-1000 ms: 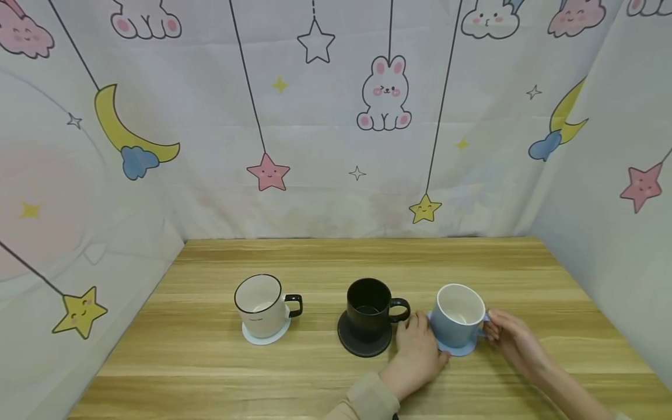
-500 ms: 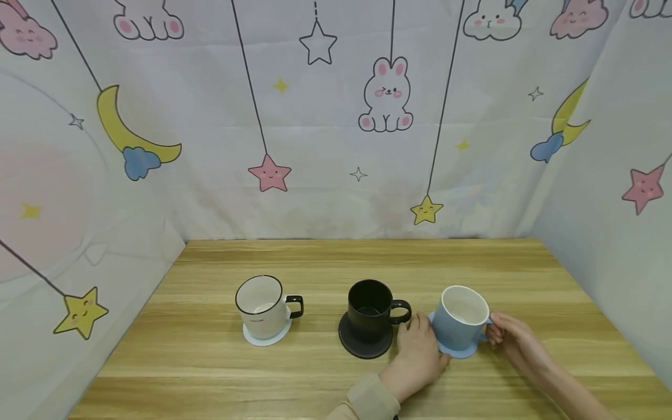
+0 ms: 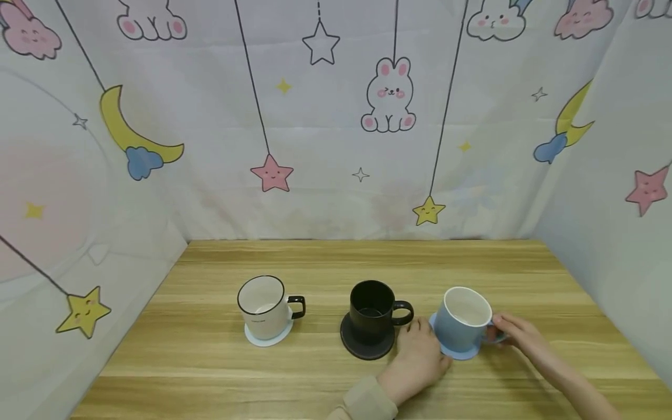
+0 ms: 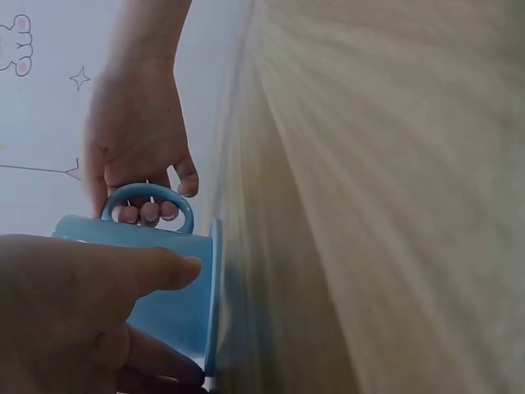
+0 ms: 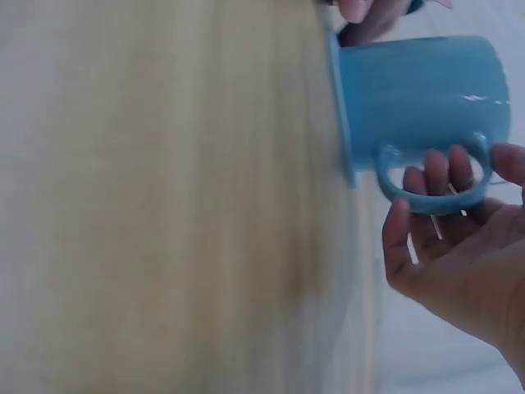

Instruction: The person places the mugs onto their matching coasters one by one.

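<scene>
A light blue mug [image 3: 458, 331] with a white inside stands upright on a blue coaster [image 3: 462, 354] at the right of the table. My right hand [image 3: 517, 332] grips its handle [image 5: 435, 203]; several fingers pass through the loop, their tips showing inside it. My left hand [image 3: 417, 353] lies low beside the mug, thumb and fingers spread around the near-left edge of the coaster and holding it. Just left of that hand is a black mug [image 3: 371, 315] on a black coaster [image 3: 366, 350], its handle right by the fingers.
Farther left, a white mug [image 3: 262, 309] with a black rim and handle sits on a pale coaster [image 3: 268, 340]. The wooden table [image 3: 325, 391] meets a cloth backdrop [image 3: 336, 134] printed with stars, moons and rabbits behind and at both sides.
My right fingers have gone deeper into the blue mug's handle. The blue mug has shifted slightly right on its coaster. My left hand stays in place, and the head view drifts a little.
</scene>
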The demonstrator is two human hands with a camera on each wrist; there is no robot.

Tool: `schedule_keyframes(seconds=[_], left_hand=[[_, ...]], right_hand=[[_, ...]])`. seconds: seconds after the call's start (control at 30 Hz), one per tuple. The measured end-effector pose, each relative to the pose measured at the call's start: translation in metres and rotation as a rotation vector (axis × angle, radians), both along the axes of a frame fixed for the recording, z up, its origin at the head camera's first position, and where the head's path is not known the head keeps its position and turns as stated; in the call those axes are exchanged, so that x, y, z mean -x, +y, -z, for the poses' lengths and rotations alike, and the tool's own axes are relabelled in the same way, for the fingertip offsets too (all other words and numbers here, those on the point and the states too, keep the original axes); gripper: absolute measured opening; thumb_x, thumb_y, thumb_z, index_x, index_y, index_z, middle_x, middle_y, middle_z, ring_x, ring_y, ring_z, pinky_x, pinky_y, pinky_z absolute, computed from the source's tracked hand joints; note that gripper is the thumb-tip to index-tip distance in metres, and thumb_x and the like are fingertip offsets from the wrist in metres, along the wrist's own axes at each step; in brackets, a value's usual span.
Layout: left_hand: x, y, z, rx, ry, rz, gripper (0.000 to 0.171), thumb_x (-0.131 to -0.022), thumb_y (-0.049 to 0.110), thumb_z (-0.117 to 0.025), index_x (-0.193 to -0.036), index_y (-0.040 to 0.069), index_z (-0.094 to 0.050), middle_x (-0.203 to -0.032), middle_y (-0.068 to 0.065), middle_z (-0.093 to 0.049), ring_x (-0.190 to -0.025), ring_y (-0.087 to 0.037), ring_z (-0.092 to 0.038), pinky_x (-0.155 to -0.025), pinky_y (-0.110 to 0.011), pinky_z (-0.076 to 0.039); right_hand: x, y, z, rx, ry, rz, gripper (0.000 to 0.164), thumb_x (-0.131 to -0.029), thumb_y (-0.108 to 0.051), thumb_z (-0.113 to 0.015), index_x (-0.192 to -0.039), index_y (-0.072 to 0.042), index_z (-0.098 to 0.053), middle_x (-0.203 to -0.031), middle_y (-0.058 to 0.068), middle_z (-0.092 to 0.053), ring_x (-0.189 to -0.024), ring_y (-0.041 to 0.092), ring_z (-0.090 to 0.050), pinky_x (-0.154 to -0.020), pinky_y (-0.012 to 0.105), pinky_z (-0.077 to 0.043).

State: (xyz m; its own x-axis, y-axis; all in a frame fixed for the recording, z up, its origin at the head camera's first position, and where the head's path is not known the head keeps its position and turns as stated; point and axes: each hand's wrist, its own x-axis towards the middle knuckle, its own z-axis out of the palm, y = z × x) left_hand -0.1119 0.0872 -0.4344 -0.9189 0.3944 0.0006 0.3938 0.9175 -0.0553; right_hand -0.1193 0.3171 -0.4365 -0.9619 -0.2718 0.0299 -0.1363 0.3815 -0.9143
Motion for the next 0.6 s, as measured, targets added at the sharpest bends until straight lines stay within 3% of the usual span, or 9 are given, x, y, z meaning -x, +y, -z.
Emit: schedule_keyframes(seconds=[0.1, 0.27, 0.47, 0.6], left_hand=[[0.0, 0.0, -0.002, -0.011, -0.009, 0.007, 0.055, -0.086, 0.064, -0.053, -0.112, 0.018, -0.07, -0.114, 0.003, -0.059, -0.108, -0.012, -0.051, -0.088, -0.031, -0.046], [-0.003, -0.004, -0.007, -0.023, -0.003, 0.025, 0.057, -0.088, 0.064, -0.052, -0.116, 0.016, -0.066, -0.107, 0.005, -0.061, -0.105, -0.011, -0.053, -0.087, -0.034, -0.048], [-0.01, -0.016, -0.015, -0.091, 0.065, 0.068, 0.051, -0.087, 0.061, -0.056, -0.111, 0.017, -0.065, -0.1, 0.007, -0.061, -0.098, -0.01, -0.056, -0.079, -0.031, -0.048], [-0.015, -0.023, -0.02, -0.126, 0.137, 0.123, 0.042, -0.087, 0.059, -0.058, -0.105, 0.021, -0.064, -0.095, 0.008, -0.061, -0.09, -0.009, -0.058, -0.071, -0.027, -0.047]], right_hand=[[0.0, 0.003, -0.01, -0.128, 0.043, 0.056, 0.033, -0.105, -0.018, -0.036, -0.108, 0.007, -0.058, -0.092, -0.019, -0.062, -0.088, -0.002, -0.057, -0.072, 0.022, -0.049], [-0.002, 0.002, -0.021, -0.227, 0.169, 0.079, 0.025, -0.103, -0.015, -0.042, -0.115, 0.002, -0.056, -0.097, -0.02, -0.061, -0.089, -0.005, -0.055, -0.07, 0.021, -0.049], [-0.009, -0.009, -0.031, -0.393, 0.262, 0.151, 0.022, -0.1, -0.018, -0.051, -0.116, -0.004, -0.055, -0.102, -0.002, -0.061, -0.087, -0.01, -0.05, -0.068, 0.018, -0.046], [-0.015, -0.019, -0.038, -0.461, 0.253, 0.204, 0.028, -0.099, -0.022, -0.053, -0.119, -0.001, -0.052, -0.104, 0.006, -0.062, -0.086, -0.013, -0.046, -0.067, 0.018, -0.046]])
